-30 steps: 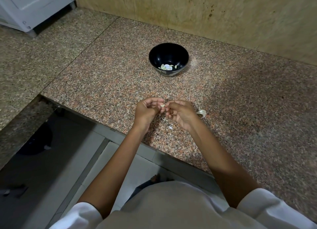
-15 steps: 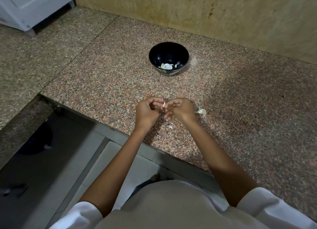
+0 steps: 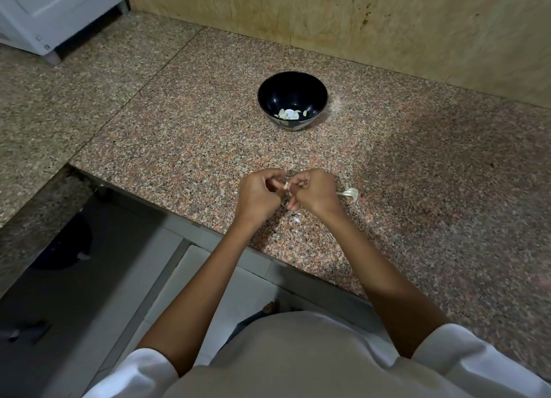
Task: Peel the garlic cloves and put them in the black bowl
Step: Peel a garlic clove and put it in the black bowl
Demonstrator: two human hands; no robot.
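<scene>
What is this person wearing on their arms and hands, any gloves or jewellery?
No gloves: the left hand and right hand are bare, with no ring, watch or bracelet showing. The forearms are bare too. The white fabric left sleeve and right sleeve end near the elbows. A plain beige garment covers the front.

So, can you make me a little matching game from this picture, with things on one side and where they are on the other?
Things
1. black bowl
2. garlic clove
3. curled pale scrap
4. white unit

Places
A. far left, at the edge of view
B. pinched between the left hand and the right hand
C. on the counter toward the wall, with peeled cloves inside
D. lying on the counter just right of the right hand

Pairs: 1-C, 2-B, 3-D, 4-A
</scene>
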